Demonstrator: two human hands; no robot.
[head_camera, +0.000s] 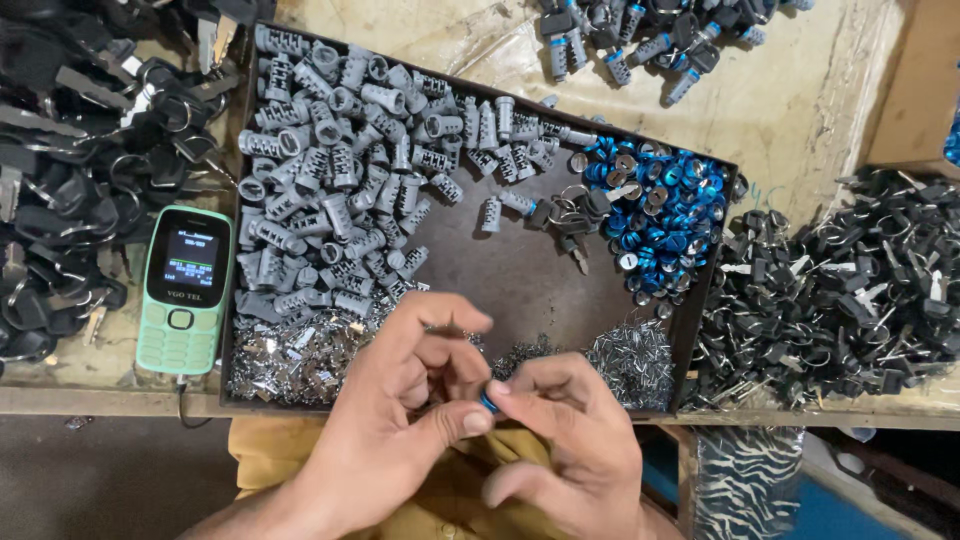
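Head view, looking down on a worn counter (800, 110). Both hands meet at the near edge of a shallow dark tray (520, 270).

Left hand (400, 420): fingers curled, thumb tip pressed against a small blue-capped part (488, 400). Right hand (570, 440): thumb and forefinger pinch the same part from the other side. The part sits between the two thumbs, just over the tray's front rim; most of it is hidden by the fingers, so its shape cannot be told beyond a blue end.

Tray contents:
- grey lock cylinders (340, 170), a large heap filling the far left half;
- blue ring caps (665, 205), piled in the far right corner;
- a few keys on rings (570, 215), between the cylinders and the caps;
- small bright metal pieces (300, 350), near left corner, partly under the left hand;
- thin metal springs or clips (630, 355), near right corner; too fine to tell which.

Around the tray:
- a mint-green keypad phone (183, 290), screen lit, lying just left of the tray;
- black-headed keys (70, 170) heaped at the left;
- a second heap of black-headed keys (850, 290) at the right, touching the tray's side;
- assembled cylinders with blue ends (640, 40) at the far edge.
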